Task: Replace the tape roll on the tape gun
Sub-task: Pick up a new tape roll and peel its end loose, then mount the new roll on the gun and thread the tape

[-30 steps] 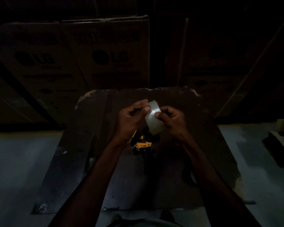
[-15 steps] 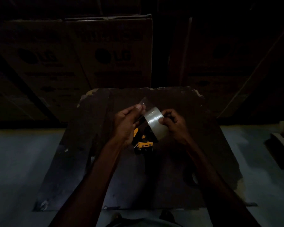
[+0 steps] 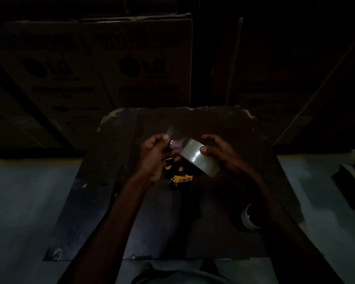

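The scene is very dim. My right hand grips a grey-brown tape roll held above a dark board. My left hand pinches the loose clear end of the tape, which stretches from the roll up and to the left. Under my hands a yellow and black tape gun lies on the board, partly hidden by my left hand and the roll.
A curved pale piece, perhaps an old tape core, lies on the board by my right forearm. Large cardboard boxes stand behind the board. A dark flat object lies on the grey floor at the right.
My hands have drawn apart: the left pulled the tape's free end out to the left, and the right carried the roll lower and to the right.
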Available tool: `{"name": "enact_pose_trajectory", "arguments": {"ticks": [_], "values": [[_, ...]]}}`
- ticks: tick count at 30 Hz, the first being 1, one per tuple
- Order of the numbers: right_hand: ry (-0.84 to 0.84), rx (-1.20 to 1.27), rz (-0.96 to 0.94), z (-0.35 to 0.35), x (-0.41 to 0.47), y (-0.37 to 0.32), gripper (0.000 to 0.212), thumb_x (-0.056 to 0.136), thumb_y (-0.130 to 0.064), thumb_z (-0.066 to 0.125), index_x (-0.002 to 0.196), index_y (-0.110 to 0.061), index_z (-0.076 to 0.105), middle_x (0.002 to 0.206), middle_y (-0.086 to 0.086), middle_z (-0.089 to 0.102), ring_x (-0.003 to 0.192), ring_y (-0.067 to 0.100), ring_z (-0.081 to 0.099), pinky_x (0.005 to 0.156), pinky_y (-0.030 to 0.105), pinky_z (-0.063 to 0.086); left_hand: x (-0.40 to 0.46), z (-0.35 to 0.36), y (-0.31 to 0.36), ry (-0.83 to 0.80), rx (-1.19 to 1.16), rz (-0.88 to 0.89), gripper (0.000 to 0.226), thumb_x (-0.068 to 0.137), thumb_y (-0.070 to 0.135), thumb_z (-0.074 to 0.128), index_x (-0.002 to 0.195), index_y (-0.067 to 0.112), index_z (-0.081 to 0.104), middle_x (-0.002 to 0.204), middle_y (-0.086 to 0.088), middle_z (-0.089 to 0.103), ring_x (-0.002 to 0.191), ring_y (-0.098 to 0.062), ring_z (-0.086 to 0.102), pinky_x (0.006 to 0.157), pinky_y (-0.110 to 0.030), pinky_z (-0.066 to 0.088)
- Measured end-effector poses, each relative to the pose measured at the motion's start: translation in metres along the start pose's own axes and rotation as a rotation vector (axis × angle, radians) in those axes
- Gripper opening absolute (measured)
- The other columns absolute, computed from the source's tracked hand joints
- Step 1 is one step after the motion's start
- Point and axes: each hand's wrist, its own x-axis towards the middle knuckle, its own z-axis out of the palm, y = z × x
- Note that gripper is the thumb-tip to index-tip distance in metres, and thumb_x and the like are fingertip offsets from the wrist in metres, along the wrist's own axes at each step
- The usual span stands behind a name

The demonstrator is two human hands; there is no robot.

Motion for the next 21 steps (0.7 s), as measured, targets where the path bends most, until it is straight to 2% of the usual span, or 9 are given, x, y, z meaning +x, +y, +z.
{"name": "enact_pose_trajectory", "arguments": {"ticks": [3, 6, 8, 11, 14, 16, 19, 21], "values": [[-0.053, -0.048, -0.005, -0.007, 0.002, -0.002, 0.067, 0.081, -0.027, 0.074, 0.141, -0.023, 0.044, 0.112, 0.003, 0.065, 0.098, 0.014, 0.063, 0.073, 0.025, 0.047, 0.0, -0.004, -0.001, -0.049, -0.017, -0.013, 0.008, 0.096, 0.021, 0.049, 0.093, 0.018, 0.056, 0.082, -0.003, 0.076, 0.078, -0.021, 0.072, 0.07, -0.04, 0.056], [-0.083, -0.131, -0.035, -0.012, 0.004, -0.003, 0.072, 0.079, -0.028, 0.077, 0.141, -0.029, 0.042, 0.133, 0.006, 0.056, 0.116, 0.019, 0.057, 0.08, 0.027, 0.049, 0.003, -0.012, -0.006, -0.077, 0.0, 0.039, 0.008, 0.095, 0.016, 0.05, 0.094, 0.014, 0.058, 0.087, -0.005, 0.075, 0.082, -0.023, 0.071, 0.076, -0.043, 0.057], [-0.061, -0.212, -0.088, -0.016, 0.005, -0.001, 0.077, 0.073, -0.033, 0.082, 0.14, -0.032, 0.044, 0.141, 0.002, 0.05, 0.122, 0.017, 0.053, 0.086, 0.028, 0.052, 0.005, -0.018, -0.011, -0.066, 0.015, 0.081, 0.008, 0.094, 0.009, 0.051, 0.094, 0.01, 0.059, 0.082, -0.004, 0.075, 0.08, -0.019, 0.071, 0.079, -0.039, 0.057], [-0.072, -0.284, -0.144, -0.019, 0.008, -0.001, 0.086, 0.064, -0.035, 0.088, 0.139, -0.034, 0.045, 0.141, 0.002, 0.05, 0.123, 0.019, 0.054, 0.092, 0.033, 0.053, 0.007, -0.028, -0.016, -0.032, 0.117, 0.138, 0.014, 0.092, 0.0, 0.052, 0.095, 0.009, 0.062, 0.075, 0.002, 0.074, 0.074, -0.007, 0.07, 0.072, -0.026, 0.058], [-0.117, -0.316, -0.179, -0.02, 0.009, -0.001, 0.087, 0.067, -0.022, 0.088, 0.141, -0.032, 0.043, 0.137, 0.0, 0.05, 0.118, 0.014, 0.057, 0.086, 0.023, 0.054, 0.01, -0.039, -0.021, -0.043, 0.279, 0.182, 0.02, 0.09, -0.001, 0.055, 0.106, 0.007, 0.063, 0.086, -0.002, 0.07, 0.072, -0.003, 0.067, 0.065, -0.019, 0.056], [-0.15, -0.34, -0.195, -0.019, 0.013, 0.002, 0.089, 0.066, -0.018, 0.089, 0.141, -0.032, 0.042, 0.137, -0.002, 0.049, 0.117, 0.009, 0.057, 0.082, 0.016, 0.054, 0.013, -0.043, -0.025, -0.057, 0.345, 0.204, 0.02, 0.088, -0.001, 0.059, 0.103, 0.011, 0.066, 0.09, -0.001, 0.068, 0.071, -0.001, 0.066, 0.063, -0.017, 0.055], [-0.203, -0.36, -0.203, -0.017, 0.018, 0.008, 0.092, 0.065, -0.014, 0.089, 0.142, -0.029, 0.041, 0.139, -0.003, 0.048, 0.116, 0.002, 0.056, 0.082, 0.011, 0.052, 0.015, -0.047, -0.029, -0.038, 0.376, 0.221, 0.015, 0.087, 0.002, 0.061, 0.089, 0.016, 0.067, 0.084, 0.002, 0.068, 0.066, 0.002, 0.063, 0.059, -0.015, 0.053], [-0.243, -0.379, -0.213, -0.016, 0.022, 0.011, 0.094, 0.065, -0.008, 0.088, 0.144, -0.025, 0.04, 0.139, -0.004, 0.049, 0.119, 0.0, 0.055, 0.089, 0.013, 0.05, 0.016, -0.049, -0.033, -0.017, 0.395, 0.237, 0.012, 0.088, 0.007, 0.062, 0.085, 0.018, 0.067, 0.073, 0.009, 0.069, 0.063, 0.004, 0.061, 0.057, -0.013, 0.051]]}}
